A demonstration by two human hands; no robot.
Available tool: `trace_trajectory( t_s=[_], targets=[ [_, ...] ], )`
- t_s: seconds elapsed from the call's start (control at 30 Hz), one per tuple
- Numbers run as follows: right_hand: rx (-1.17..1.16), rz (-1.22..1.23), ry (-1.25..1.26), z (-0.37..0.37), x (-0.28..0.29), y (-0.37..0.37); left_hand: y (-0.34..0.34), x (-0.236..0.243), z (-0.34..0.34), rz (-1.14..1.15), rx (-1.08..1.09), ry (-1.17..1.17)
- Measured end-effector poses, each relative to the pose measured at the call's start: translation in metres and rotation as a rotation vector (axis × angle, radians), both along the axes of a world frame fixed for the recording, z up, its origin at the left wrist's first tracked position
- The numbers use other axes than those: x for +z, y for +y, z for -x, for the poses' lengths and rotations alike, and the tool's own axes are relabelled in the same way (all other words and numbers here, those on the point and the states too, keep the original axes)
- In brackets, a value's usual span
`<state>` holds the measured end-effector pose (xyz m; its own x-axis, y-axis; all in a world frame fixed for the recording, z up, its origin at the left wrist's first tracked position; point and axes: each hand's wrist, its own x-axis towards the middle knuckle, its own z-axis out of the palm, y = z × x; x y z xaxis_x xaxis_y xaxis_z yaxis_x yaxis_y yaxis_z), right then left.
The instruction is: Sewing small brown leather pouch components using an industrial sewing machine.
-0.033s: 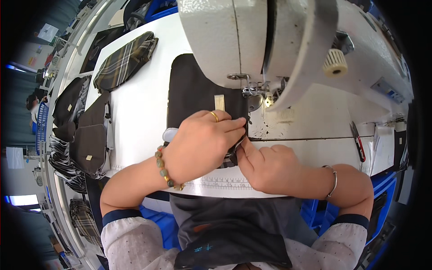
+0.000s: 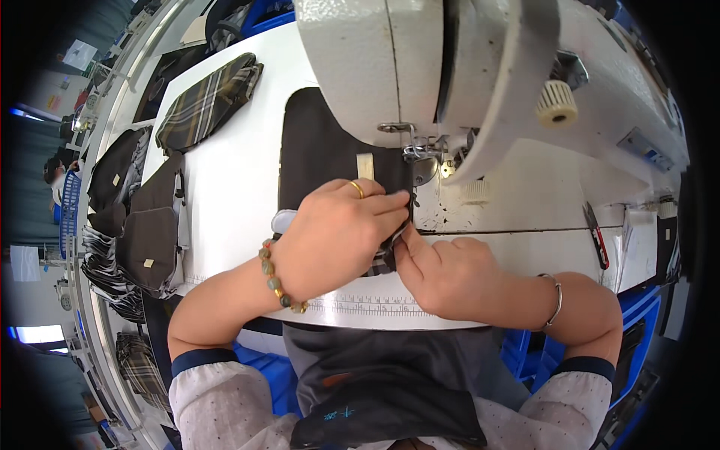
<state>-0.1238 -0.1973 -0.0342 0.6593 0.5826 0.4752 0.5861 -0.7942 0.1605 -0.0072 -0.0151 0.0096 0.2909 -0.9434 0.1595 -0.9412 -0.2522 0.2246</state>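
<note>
A dark brown fabric piece (image 2: 315, 142) with a plaid layer showing at its near end lies partly under the sewing machine head (image 2: 367, 67). Its right edge runs to the presser foot (image 2: 420, 152). My left hand (image 2: 337, 232) rests over the cloth, fingers together and tips at that edge; its thumb is hidden. Close beside it, my right hand (image 2: 450, 274) is closed, pinching the near right edge between thumb and fingers. A small cream tab (image 2: 365, 166) shows on the fabric just beyond my left fingers.
Plaid fabric piece (image 2: 210, 101) lies at the table's far left. Stacked dark pieces (image 2: 150, 247) sit along the left edge. Red-and-black thread snips (image 2: 597, 236) lie on the right. A printed ruler scale (image 2: 367, 304) runs along the front edge; blue bins (image 2: 521, 356) stand below.
The fabric piece has slid very slightly away from me, toward the presser foot. Both hands keep nearly the same place and grip.
</note>
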Motion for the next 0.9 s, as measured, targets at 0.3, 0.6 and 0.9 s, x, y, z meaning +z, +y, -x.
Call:
trace_trajectory(
  t_s=[0.3, 0.6, 0.9],
  targets=[
    [-0.027, -0.065, 0.034, -0.018, -0.001, -0.008, -0.01, -0.009, -0.016, 0.104, 0.043, -0.094],
    [0.06, -0.12, 0.099, -0.005, 0.001, -0.004, 0.009, 0.023, 0.007, 0.003, 0.137, 0.243],
    [0.029, -0.099, 0.141, 0.009, 0.003, 0.003, 0.004, 0.005, 0.015, 0.169, 0.033, 0.125]
  ],
)
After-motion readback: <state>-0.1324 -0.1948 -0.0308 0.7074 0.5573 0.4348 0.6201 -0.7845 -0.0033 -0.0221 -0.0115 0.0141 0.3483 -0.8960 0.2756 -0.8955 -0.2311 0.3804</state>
